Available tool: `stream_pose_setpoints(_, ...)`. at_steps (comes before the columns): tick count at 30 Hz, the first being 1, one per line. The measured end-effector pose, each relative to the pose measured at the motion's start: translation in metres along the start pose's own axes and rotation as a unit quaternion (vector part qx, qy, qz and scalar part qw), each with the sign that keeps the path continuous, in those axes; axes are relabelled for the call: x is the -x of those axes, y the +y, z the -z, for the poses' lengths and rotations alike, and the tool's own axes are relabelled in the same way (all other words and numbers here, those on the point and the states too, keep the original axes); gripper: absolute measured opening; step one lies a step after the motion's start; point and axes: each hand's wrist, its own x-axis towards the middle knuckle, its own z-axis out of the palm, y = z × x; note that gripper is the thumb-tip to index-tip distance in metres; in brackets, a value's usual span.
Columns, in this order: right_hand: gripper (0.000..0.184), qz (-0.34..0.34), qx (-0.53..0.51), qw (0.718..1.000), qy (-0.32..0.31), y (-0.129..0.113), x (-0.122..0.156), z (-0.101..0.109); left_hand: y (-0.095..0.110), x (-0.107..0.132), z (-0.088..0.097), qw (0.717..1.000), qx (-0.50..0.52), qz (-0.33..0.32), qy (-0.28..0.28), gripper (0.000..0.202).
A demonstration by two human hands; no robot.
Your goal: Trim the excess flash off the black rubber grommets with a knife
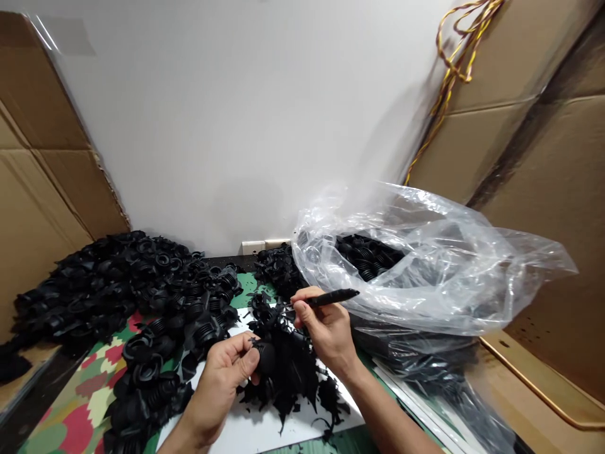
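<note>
Your left hand (220, 394) and your right hand (328, 334) are held close together but apart, both above the work surface. Your left fingers and thumb clamp a black moulded rubber part (265, 358), which sits at the front of the palm. Your right hand pinches a slim black pen-shaped tool (331, 298) like a writing instrument, its narrow end reaching just beside the rubber part; whether the two touch cannot be told from this view.

Directly below your hands lies a heap of black rubber scraps (283, 372) on a white board (265, 429), which rests on a camouflage-patterned mat (70, 410). To your left is a large pile of black corrugated rubber boots (142, 284). To your right, a transparent plastic bag (425, 265) holds more black corrugated parts (368, 255).

Behind the bench: a white wall (212, 126) with a white socket plate (262, 246) at its base. Cardboard sheets (529, 145) stand at the right, a twisted yellow wire (454, 57) hangs at upper right, and a copper pipe (534, 384) runs along the lower right.
</note>
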Motion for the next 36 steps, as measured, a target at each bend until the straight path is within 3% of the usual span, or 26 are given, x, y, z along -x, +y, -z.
stream_pose_setpoints(6,0.02,-0.038,-0.118,0.991,-0.049,-0.02,0.011,-0.007,0.002,0.0,0.001,0.997,0.058,0.011,0.045,0.031)
stream_pose_setpoints(11,0.017,-0.05,-0.132,0.988,-0.069,-0.023,0.015,-0.011,0.001,-0.004,0.002,0.987,0.14,0.025,0.079,0.025)
stream_pose_setpoints(19,0.015,-0.034,-0.022,0.996,-0.08,-0.025,0.022,-0.016,0.0,-0.005,0.003,0.978,0.176,0.021,0.109,0.025)
stream_pose_setpoints(24,0.014,-0.028,-0.012,0.996,-0.087,-0.025,0.021,-0.017,0.003,-0.005,0.0,0.973,0.197,0.028,0.113,0.028)
stream_pose_setpoints(29,0.015,-0.015,-0.032,0.998,-0.048,-0.025,0.018,-0.015,0.001,-0.007,0.0,0.959,0.236,0.034,0.151,0.028)
stream_pose_setpoints(33,0.016,-0.036,0.079,0.992,-0.088,-0.025,0.025,-0.025,-0.003,-0.008,-0.001,0.948,0.257,0.047,0.184,0.029)
stream_pose_setpoints(36,0.006,-0.029,0.19,0.974,-0.119,-0.021,0.031,-0.036,-0.005,-0.008,-0.004,0.95,0.257,0.037,0.175,0.03)
